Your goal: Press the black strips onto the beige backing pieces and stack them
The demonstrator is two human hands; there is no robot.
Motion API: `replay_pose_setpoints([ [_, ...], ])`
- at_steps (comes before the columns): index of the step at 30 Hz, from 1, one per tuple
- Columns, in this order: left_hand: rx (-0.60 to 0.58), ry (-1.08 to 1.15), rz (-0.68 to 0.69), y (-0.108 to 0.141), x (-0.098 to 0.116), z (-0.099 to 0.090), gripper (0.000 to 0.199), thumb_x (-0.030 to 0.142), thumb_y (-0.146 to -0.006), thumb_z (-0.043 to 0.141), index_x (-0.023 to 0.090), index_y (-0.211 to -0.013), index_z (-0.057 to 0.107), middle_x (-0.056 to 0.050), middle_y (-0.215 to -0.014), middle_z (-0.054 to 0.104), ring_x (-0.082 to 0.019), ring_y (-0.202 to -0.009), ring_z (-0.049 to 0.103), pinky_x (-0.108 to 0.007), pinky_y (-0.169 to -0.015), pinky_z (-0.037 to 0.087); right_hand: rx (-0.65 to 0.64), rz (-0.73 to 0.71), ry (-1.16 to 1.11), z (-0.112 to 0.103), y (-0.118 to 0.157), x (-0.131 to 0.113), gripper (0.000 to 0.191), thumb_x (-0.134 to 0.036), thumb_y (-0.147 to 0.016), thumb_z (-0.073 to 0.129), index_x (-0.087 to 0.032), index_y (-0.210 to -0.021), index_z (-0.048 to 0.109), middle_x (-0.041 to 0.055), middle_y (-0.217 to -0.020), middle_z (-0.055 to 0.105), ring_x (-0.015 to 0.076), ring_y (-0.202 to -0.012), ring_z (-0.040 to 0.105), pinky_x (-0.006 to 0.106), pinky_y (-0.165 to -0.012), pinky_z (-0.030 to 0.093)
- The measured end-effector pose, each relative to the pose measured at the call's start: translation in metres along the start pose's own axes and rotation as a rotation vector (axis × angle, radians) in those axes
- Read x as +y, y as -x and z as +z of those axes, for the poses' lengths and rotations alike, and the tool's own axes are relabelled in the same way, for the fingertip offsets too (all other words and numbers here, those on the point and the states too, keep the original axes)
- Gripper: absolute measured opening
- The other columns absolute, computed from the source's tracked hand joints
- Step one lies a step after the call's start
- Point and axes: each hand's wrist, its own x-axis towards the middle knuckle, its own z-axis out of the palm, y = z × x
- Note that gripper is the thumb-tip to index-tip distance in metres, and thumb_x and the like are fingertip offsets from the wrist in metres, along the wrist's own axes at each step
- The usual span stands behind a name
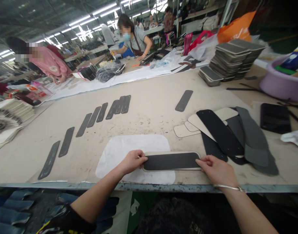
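Note:
A dark grey strip with rounded ends lies over a slightly larger cream panel, partly on a white rounded sheet. My left hand pinches the strip's left end between thumb and fingers. At the opposite end my right hand, a bracelet on its wrist, pinches the strip too. The two layers do not line up exactly; cream edging shows above and below the strip. To the right of my right hand is a loose pile of black, grey and cream panels.
Several dark glossy strips lie spread to the left, another strip further back. Stacked panels, a purple basin and a black phone-like slab stand right. Two people work across the table; its front edge is close.

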Motion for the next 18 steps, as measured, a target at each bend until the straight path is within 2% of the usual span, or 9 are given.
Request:
replay_pose_setpoints([
  [4, 0.034, -0.153, 0.036, -0.006, 0.005, 0.0, 0.021, 0.035, -0.081, 0.045, 0.019, -0.068, 0.053, 0.002, -0.05, 0.059, -0.015, -0.056, 0.058, -0.023, -0.058, 0.038, 0.016, -0.02, -0.006, 0.001, 0.0, 0.001, 0.03, -0.053, -0.071, 0.05, -0.026, -0.071, 0.062, -0.0032, -0.063, 0.065, 0.017, -0.066, 0.061, 0.027, -0.061, 0.04],
  [7, 0.065, -0.231, 0.057, -0.01, 0.006, 0.0, 0.02, 0.033, -0.08, 0.047, 0.02, -0.067, 0.054, 0.002, -0.051, 0.059, -0.016, -0.06, 0.058, -0.024, -0.06, 0.037, 0.032, -0.049, -0.018, 0.003, -0.002, 0.005, 0.033, -0.056, -0.07, 0.049, -0.025, -0.072, 0.063, -0.0015, -0.064, 0.066, 0.0183, -0.066, 0.062, 0.028, -0.061, 0.04],
  [12, 0.089, -0.264, 0.03, -0.013, 0.003, 0.003, 0.02, 0.034, -0.079, 0.049, 0.02, -0.066, 0.055, 0.001, -0.052, 0.059, -0.016, -0.059, 0.057, -0.024, -0.059, 0.036, 0.03, -0.035, -0.016, 0.004, -0.004, 0.007, 0.035, -0.058, -0.069, 0.05, -0.025, -0.071, 0.064, -0.0014, -0.066, 0.067, 0.0181, -0.067, 0.062, 0.028, -0.061, 0.04],
  [18, 0.081, -0.265, 0.018, -0.016, 0.003, 0.003, 0.022, 0.035, -0.079, 0.048, 0.02, -0.064, 0.055, 0.001, -0.048, 0.058, -0.016, -0.056, 0.057, -0.024, -0.057, 0.036, 0.009, -0.014, -0.009, 0.001, -0.001, 0.003, 0.029, -0.054, -0.071, 0.052, -0.027, -0.07, 0.063, -0.0043, -0.063, 0.065, 0.0156, -0.067, 0.061, 0.026, -0.062, 0.04],
])
